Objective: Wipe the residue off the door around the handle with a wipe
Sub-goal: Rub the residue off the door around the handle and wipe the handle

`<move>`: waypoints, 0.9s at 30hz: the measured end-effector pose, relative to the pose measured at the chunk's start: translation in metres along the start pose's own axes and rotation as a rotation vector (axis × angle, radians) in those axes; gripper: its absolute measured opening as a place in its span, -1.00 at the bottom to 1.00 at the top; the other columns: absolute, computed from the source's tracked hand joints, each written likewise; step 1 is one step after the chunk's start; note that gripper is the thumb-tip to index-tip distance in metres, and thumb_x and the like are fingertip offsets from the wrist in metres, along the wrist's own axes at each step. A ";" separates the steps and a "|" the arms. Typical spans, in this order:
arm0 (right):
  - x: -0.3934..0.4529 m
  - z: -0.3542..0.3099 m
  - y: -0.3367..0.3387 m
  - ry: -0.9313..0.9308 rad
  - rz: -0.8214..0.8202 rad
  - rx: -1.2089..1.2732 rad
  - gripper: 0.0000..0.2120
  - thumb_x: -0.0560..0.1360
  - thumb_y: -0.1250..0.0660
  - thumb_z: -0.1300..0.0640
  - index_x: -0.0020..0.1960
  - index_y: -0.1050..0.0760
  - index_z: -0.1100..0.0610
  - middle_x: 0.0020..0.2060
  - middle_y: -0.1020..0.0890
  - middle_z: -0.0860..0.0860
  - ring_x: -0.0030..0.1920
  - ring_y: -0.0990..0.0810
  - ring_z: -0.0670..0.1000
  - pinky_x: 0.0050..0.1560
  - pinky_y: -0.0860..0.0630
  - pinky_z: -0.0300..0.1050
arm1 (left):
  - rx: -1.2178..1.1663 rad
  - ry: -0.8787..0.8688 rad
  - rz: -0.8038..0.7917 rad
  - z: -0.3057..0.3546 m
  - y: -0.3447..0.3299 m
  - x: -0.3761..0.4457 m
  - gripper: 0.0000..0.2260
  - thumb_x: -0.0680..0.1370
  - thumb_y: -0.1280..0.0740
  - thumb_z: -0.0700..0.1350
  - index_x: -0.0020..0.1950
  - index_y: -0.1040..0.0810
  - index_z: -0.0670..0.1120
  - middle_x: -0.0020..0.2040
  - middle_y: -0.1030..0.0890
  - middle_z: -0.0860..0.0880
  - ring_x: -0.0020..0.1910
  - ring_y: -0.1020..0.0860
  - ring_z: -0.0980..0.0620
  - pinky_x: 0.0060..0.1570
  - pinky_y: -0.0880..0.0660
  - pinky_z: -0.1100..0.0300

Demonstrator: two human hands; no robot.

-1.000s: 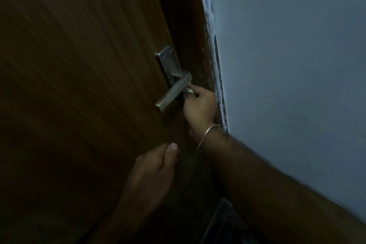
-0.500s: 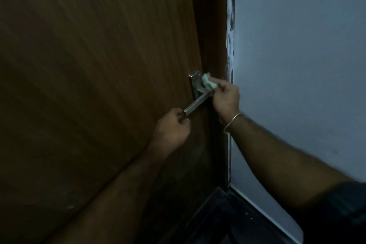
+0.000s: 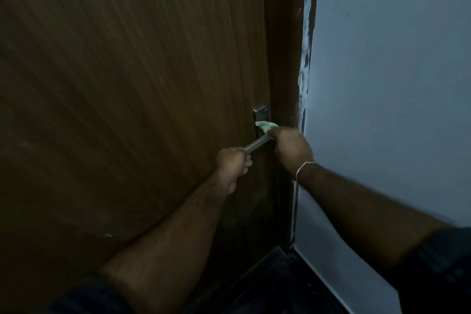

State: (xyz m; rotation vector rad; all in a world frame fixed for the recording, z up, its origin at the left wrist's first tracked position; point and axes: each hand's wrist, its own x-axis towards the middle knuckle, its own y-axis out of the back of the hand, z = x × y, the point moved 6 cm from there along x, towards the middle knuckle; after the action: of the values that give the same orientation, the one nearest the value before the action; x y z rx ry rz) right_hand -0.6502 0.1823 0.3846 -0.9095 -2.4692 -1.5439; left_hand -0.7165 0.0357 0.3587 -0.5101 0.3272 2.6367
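Observation:
A dark brown wooden door [image 3: 127, 84] fills the left of the view. Its metal lever handle [image 3: 256, 145] juts from a steel backplate [image 3: 260, 113] near the door's right edge. My left hand [image 3: 233, 166] is closed around the free end of the lever. My right hand [image 3: 290, 149], with a thin bangle at the wrist, pinches a pale crumpled wipe [image 3: 266, 125] and presses it against the backplate just above the lever's root. Most of the wipe is hidden by my fingers.
The dark door frame [image 3: 283, 58] runs beside the handle, with chipped white paint along its edge. A pale blue-grey wall [image 3: 382, 84] fills the right. A dark floor [image 3: 275, 285] shows at the bottom. The light is dim.
My left hand came up from below and gripped the lever's end. My right hand moved the wipe from under the lever to the backplate above it. The camera view shifted and pulled back.

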 end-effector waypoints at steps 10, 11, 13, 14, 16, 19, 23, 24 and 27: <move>0.012 0.005 0.024 -0.308 0.278 0.294 -0.67 0.53 -0.24 0.36 0.21 -0.60 0.17 0.11 -0.68 0.14 0.05 -0.64 0.10 0.05 -0.38 -0.41 | -0.082 0.048 0.021 -0.004 0.005 0.010 -0.89 0.62 -0.24 -0.11 0.03 -0.56 -0.02 -0.03 -0.66 -0.08 -0.11 -0.65 0.03 -0.24 -0.54 0.19; 0.017 0.003 0.023 -0.278 0.258 0.221 -0.68 0.54 -0.23 0.35 0.22 -0.60 0.17 0.09 -0.68 0.15 0.03 -0.65 0.12 0.06 -0.41 -0.34 | -0.087 0.052 0.018 -0.005 0.003 0.011 -0.89 0.62 -0.24 -0.10 0.06 -0.56 -0.02 -0.02 -0.66 -0.07 -0.10 -0.65 0.03 -0.24 -0.54 0.20; 0.022 -0.012 0.002 -0.160 0.053 0.038 -0.71 0.57 -0.22 0.29 0.22 -0.58 0.14 0.04 -0.68 0.15 0.03 -0.65 0.16 0.01 -0.48 -0.19 | -0.089 0.066 0.009 -0.009 0.001 0.011 -0.86 0.63 -0.23 -0.08 0.11 -0.55 -0.03 -0.01 -0.65 -0.06 -0.08 -0.64 0.02 -0.20 -0.54 0.18; 0.021 -0.014 -0.008 -0.148 -0.024 -0.013 -0.73 0.57 -0.23 0.25 0.22 -0.58 0.12 0.04 -0.68 0.14 0.03 -0.65 0.15 -0.01 -0.49 -0.15 | -0.087 0.078 0.008 -0.010 0.001 0.011 -0.86 0.63 -0.22 -0.08 0.10 -0.54 -0.03 -0.01 -0.65 -0.07 -0.07 -0.64 0.01 -0.17 -0.55 0.16; 0.026 -0.006 -0.005 -0.218 -0.024 0.041 -0.73 0.55 -0.28 0.25 0.21 -0.60 0.11 0.06 -0.68 0.13 0.01 -0.65 0.10 0.01 -0.51 -0.16 | -0.095 0.096 0.014 -0.014 0.004 0.014 -0.88 0.63 -0.21 -0.08 0.05 -0.54 -0.03 -0.02 -0.65 -0.08 -0.06 -0.64 0.00 -0.10 -0.59 0.13; 0.041 0.003 0.020 -0.385 0.296 0.338 -0.73 0.54 -0.28 0.27 0.20 -0.61 0.15 0.10 -0.69 0.07 -0.09 -0.61 -0.09 -0.11 -0.46 -0.44 | -0.114 0.105 0.016 -0.015 0.007 0.018 -0.88 0.64 -0.21 -0.10 -0.05 -0.52 -0.03 -0.02 -0.66 -0.09 -0.07 -0.65 -0.01 0.02 -0.58 0.07; 0.046 -0.043 0.005 -0.217 0.367 0.285 -0.72 0.54 -0.29 0.32 0.23 -0.57 0.21 0.25 -0.61 0.09 0.21 -0.58 -0.01 0.17 -0.42 -0.40 | -0.130 0.097 0.009 -0.010 0.003 0.021 -0.86 0.65 -0.18 -0.09 -0.02 -0.51 -0.03 -0.01 -0.65 -0.09 -0.04 -0.64 -0.02 -0.04 -0.57 0.10; 0.045 -0.050 -0.002 -0.138 0.323 0.228 -0.72 0.53 -0.29 0.36 0.22 -0.57 0.23 0.27 -0.58 0.11 0.27 -0.54 0.02 0.28 -0.43 -0.28 | -0.126 0.099 0.003 -0.008 0.002 0.022 -0.86 0.65 -0.18 -0.08 -0.04 -0.50 -0.02 0.00 -0.64 -0.09 -0.04 -0.64 -0.02 -0.03 -0.57 0.09; 0.048 -0.046 -0.001 -0.035 0.270 0.161 -0.79 0.50 -0.32 0.37 0.10 -0.61 0.22 0.14 -0.54 0.06 0.14 -0.51 -0.01 0.23 -0.49 -0.19 | -0.116 0.120 -0.015 -0.005 0.004 0.022 -0.87 0.64 -0.20 -0.07 -0.01 -0.52 -0.04 0.02 -0.64 -0.10 -0.01 -0.64 -0.03 0.06 -0.57 0.06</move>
State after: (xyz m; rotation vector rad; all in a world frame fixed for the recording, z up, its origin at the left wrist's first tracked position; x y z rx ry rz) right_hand -0.7006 0.1643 0.4236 -1.1899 -2.3341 -1.2342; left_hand -0.7355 0.0388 0.3455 -0.7074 0.2073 2.6274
